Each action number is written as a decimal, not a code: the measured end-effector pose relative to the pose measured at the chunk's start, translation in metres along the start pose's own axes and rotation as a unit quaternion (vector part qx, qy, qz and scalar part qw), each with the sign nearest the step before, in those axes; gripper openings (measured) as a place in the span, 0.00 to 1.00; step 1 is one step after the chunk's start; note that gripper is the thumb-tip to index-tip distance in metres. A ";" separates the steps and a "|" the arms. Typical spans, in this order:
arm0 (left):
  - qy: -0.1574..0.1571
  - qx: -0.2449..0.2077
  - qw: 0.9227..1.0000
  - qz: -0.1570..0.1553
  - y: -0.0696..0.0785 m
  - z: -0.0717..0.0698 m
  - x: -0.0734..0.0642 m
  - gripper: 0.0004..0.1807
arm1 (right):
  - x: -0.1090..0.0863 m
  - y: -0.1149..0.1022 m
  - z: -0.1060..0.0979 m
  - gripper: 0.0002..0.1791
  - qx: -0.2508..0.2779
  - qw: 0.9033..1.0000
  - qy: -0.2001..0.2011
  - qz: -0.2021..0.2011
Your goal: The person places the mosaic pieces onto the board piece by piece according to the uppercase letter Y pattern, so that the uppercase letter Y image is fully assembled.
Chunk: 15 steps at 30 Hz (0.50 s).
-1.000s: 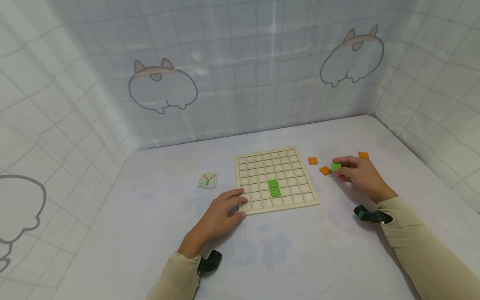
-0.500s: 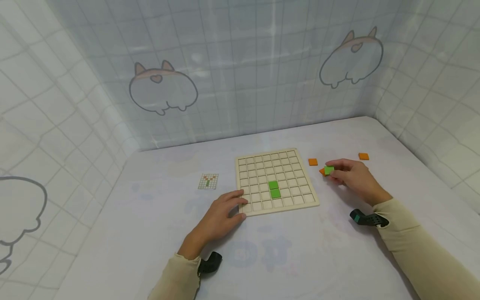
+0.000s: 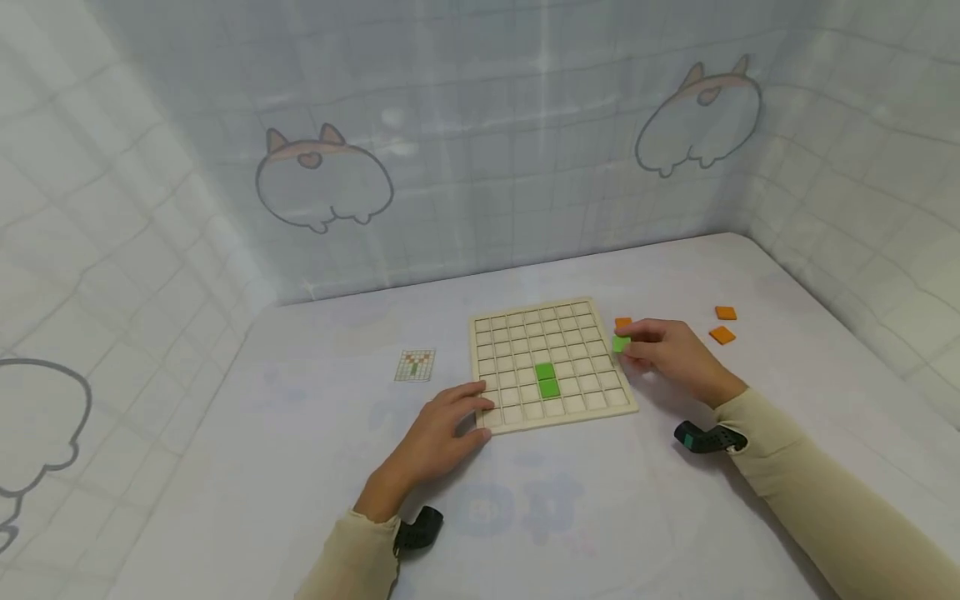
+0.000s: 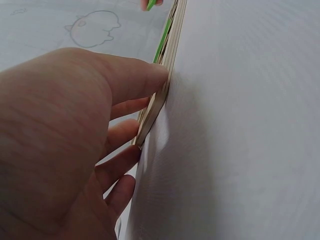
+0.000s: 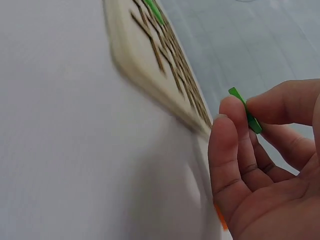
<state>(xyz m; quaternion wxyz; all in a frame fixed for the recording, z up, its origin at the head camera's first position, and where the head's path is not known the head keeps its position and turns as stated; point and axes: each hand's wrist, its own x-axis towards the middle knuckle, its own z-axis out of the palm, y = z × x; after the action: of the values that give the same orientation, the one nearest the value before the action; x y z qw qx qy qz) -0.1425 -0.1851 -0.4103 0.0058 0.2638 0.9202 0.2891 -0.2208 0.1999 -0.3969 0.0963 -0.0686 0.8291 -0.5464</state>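
A pale wooden grid board (image 3: 517, 343) lies flat on the table, with two green square tiles (image 3: 548, 388) seated one behind the other in its cells. At its near left corner my left hand (image 3: 444, 432) rests on the edge, fingers loosely extended and thumb (image 4: 145, 79) against the near side. My right hand (image 3: 672, 354) pinches another green tile (image 5: 251, 119) between thumb and fingertips. This tile (image 3: 621, 343) is held over the board's right edge in the head view. Just behind the right fingertips, an orange tile (image 3: 623, 322) lies partly covered.
Two more orange tiles (image 3: 722, 335) lie on the table to the right, beyond the right hand. Left of the board is a small pattern card (image 3: 415, 365) with a coloured grid print. Grid-patterned cloth walls (image 3: 480, 167) surround the table at the back and sides.
My right hand has moved left with the pinched green tile, from among the orange tiles to the board's right edge. An orange tile that it overlapped shows again. My left hand stays put.
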 end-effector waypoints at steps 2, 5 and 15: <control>-0.001 0.001 1.000 0.000 -0.001 -0.002 0.000 0.19 | 0.006 -0.005 0.006 0.22 0.015 1.000 -0.006 -0.002; 0.002 0.001 1.000 0.003 -0.002 -0.001 -0.002 0.19 | 0.014 -0.011 0.017 0.22 0.027 0.999 -0.019 0.001; 0.005 -0.005 1.000 0.006 -0.002 0.000 -0.002 0.19 | 0.032 -0.028 0.046 0.21 0.037 0.997 -0.060 -0.013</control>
<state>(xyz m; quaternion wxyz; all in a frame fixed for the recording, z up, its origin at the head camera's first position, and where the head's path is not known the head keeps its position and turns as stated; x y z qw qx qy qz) -0.1419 -0.1876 -0.4119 0.0006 0.2682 0.9172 0.2947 -0.2412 0.1411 -0.3914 0.1411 -0.1083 0.8003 -0.5726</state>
